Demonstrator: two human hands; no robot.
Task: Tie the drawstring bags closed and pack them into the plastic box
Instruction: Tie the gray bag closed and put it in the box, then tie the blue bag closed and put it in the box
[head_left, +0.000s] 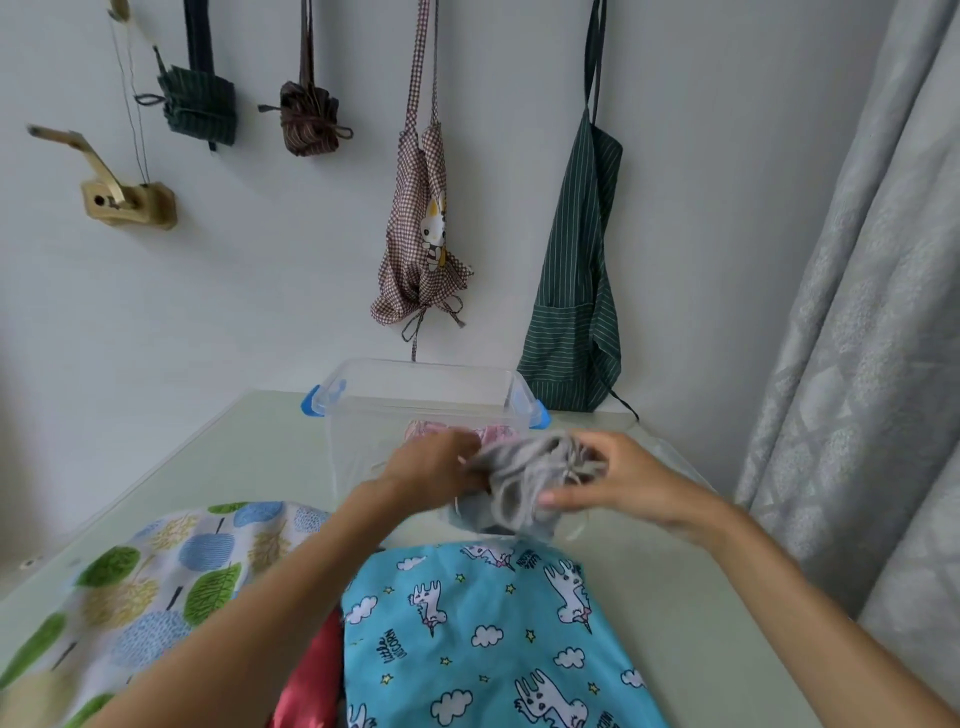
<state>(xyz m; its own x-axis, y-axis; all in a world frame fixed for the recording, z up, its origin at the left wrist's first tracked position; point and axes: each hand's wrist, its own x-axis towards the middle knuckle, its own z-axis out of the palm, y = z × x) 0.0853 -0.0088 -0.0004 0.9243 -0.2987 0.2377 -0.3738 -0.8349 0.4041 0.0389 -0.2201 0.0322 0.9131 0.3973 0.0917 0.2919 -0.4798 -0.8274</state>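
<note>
Nearest on the pale green table (675, 597) lie three flat cloth pieces: a blue unicorn-print bag (483, 639) in the middle, a tree-print bag (156, 582) to its left, and a red satin cloth (311, 670) showing in the gap between them. Beyond these, two hands hold one grey drawstring bag (524, 478) bunched up above the near edge of the clear plastic box (426, 395). The left hand (431, 467) grips the bag's left side with curled fingers; the right hand (618, 480) closes its curled fingers on the gathered end, where the cord (571, 470) shows, though blur hides the exact pinch. One pink bag (457, 432) already lies inside the box, which has two blue latches. On the wall behind hang four fabric items: two rolled bundles, a checked rabbit bag (421, 234) and a green striped apron (576, 291). A grey curtain (857, 312) hangs at right.
</note>
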